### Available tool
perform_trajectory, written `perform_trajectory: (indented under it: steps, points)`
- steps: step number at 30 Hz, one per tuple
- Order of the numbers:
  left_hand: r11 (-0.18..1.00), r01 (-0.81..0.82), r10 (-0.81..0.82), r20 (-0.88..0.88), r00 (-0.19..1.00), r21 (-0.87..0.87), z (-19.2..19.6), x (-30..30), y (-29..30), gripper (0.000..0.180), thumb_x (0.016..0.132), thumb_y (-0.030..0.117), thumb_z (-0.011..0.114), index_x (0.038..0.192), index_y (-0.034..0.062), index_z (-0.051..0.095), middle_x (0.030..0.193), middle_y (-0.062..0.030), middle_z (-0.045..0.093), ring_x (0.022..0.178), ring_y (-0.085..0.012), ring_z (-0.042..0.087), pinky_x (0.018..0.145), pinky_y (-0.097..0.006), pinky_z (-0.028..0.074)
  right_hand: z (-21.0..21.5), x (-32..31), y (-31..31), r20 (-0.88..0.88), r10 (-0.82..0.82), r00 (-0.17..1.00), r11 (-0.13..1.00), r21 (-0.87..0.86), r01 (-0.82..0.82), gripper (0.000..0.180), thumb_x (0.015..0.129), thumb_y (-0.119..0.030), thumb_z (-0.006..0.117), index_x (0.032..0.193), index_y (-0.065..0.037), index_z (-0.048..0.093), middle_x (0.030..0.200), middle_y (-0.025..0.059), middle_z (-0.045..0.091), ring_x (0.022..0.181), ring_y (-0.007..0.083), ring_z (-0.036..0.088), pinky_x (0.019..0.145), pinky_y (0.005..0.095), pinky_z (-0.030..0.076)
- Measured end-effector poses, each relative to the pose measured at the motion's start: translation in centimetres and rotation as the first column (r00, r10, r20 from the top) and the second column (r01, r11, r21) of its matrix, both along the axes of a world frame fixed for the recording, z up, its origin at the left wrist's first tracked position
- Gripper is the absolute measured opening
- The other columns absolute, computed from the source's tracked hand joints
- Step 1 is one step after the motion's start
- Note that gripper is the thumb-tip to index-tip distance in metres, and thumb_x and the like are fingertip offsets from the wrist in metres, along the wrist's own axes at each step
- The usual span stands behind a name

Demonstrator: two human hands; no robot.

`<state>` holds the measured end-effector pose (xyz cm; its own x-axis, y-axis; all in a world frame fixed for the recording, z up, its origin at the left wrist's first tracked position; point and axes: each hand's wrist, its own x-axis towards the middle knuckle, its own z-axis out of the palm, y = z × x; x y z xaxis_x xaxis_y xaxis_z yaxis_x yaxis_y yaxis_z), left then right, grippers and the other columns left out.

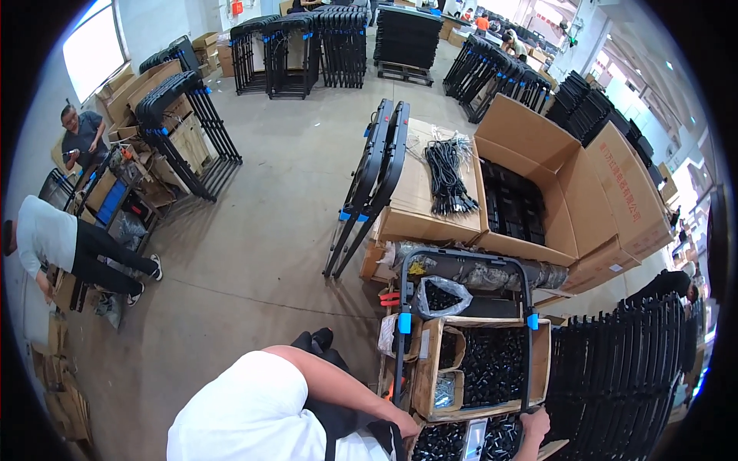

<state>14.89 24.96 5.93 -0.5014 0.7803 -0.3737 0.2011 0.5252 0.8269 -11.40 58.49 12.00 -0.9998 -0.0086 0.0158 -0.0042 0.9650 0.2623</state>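
A black U-shaped tubular frame point(465, 253) with blue clips lies across the parts boxes in front of me. My right hand point(536, 422) is closed around the lower end of its right leg. Near the lower end of the left leg is my left hand point(404, 422), beside the rim of the nearest box; its fingers are hidden. Under the frame, a wooden box point(421, 370) holds many small black parts point(488, 365), with screws point(445, 390) in a side compartment. Closer to me, another box contains more black parts point(440, 441) and a small pale rectangular object point(475, 439).
Beyond the boxes stand an open carton point(607, 184) and a bundle of black cables point(448, 177). Two folded black frames point(369, 184) lean there. Stacked black frames point(623, 376) rise on my right. One person point(58, 238) stands at the left, another point(83, 138) behind.
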Motion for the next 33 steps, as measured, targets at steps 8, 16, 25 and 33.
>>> perform_trajectory:
  steps: [8,16,25,33]
  points:
    - [0.983,0.086,-0.1,0.076,0.992,0.164,0.6,0.2,-0.6,0.048,0.075,0.01,0.069,0.123,0.0039,0.066,0.11,-0.0196,0.071,0.105,-0.039,0.068,0.086,-0.048,0.052,-1.9,-1.4,3.6,0.33,-0.195,0.924,0.973,-0.05,0.223,0.037,0.072,-0.021,0.079,0.103,-0.002,0.074,0.112,0.0216,0.075,0.107,0.0374,0.072,0.091,0.0453,0.059]
    - [0.983,0.079,-0.11,0.19,0.976,0.164,-0.3,0.3,0.2,0.041,0.087,0.016,0.051,0.121,0.0052,0.071,0.114,-0.0199,0.072,0.103,-0.0351,0.07,0.088,-0.048,0.052,-0.7,-1.8,1.5,0.173,0.016,0.985,0.998,-0.056,-0.007,0.039,0.081,-0.027,0.073,0.105,0.002,0.066,0.109,0.0232,0.072,0.106,0.0399,0.07,0.093,0.049,0.056]
    - [0.992,-0.058,0.069,-0.096,0.993,0.113,2.3,2.0,-1.0,0.035,0.088,0.038,0.064,0.11,0.0131,0.073,0.096,-0.0167,0.074,0.097,-0.0394,0.071,0.08,-0.053,0.054,-3.2,-3.2,2.0,0.182,0.132,0.974,0.988,0.061,-0.145,0.037,0.086,-0.033,0.068,0.101,0.0,0.072,0.107,0.022,0.074,0.104,0.0392,0.071,0.09,0.0482,0.058]
    - [0.932,-0.239,0.295,-0.189,0.937,0.273,1.7,2.2,-5.4,0.061,0.078,0.024,0.073,0.133,0.0063,0.053,0.113,-0.0243,0.063,0.11,-0.0456,0.061,0.09,-0.056,0.05,-2.6,3.8,-2.2,0.129,0.269,0.954,0.963,-0.014,-0.269,0.053,0.091,-0.058,0.065,0.1,-0.005,0.07,0.096,0.0198,0.075,0.091,0.0394,0.073,0.075,0.0534,0.059]
